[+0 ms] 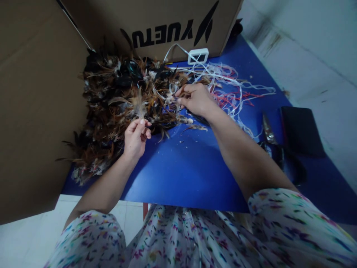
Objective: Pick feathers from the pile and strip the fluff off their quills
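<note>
While the left hand (135, 138) pinches a wispy, pale brown feather (140, 108), right hand (197, 99), grip unclear

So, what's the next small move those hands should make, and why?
Perhaps the right hand should draw a feather from the pile toward the left hand: it reaches in at the pile's right side, while the left pinches a small feather tuft. Whether the right grips anything is unclear.

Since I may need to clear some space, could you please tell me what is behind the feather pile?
Behind the feather pile stands a cardboard box with upside-down lettering. The pile covers its lower left part, so anything lying there cannot be seen.
</note>
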Motion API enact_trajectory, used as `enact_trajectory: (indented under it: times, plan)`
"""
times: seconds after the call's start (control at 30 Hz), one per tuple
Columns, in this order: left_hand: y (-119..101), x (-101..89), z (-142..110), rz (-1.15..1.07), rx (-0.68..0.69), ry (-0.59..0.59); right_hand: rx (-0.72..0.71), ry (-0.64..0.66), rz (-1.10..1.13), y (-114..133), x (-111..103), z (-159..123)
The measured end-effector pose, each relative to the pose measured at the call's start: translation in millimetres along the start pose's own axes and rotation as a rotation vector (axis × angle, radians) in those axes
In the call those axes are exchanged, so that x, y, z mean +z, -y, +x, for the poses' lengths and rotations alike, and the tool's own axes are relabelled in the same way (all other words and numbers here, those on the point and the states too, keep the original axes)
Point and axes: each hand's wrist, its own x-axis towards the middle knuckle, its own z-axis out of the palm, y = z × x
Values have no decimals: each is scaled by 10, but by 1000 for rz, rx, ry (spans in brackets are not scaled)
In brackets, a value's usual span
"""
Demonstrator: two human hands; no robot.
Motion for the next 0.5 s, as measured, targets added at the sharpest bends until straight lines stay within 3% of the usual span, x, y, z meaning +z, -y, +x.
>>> enact_trajectory:
  times: [0.1,0.23,0.4,0.5]
  plan:
    - [-53,-6,19,7,46,-61,-74,-33,-228,-68,-11,-23]
    - [-118,-28,51,1,109,-139,-168,-60,-360,14,-8,-74]
    - [-124,-65,90,-17,166,-183,-302,156,-401,225,203,-168]
    - [-118,-61,90,-15,164,-189,-385,264,-540,240,403,-226]
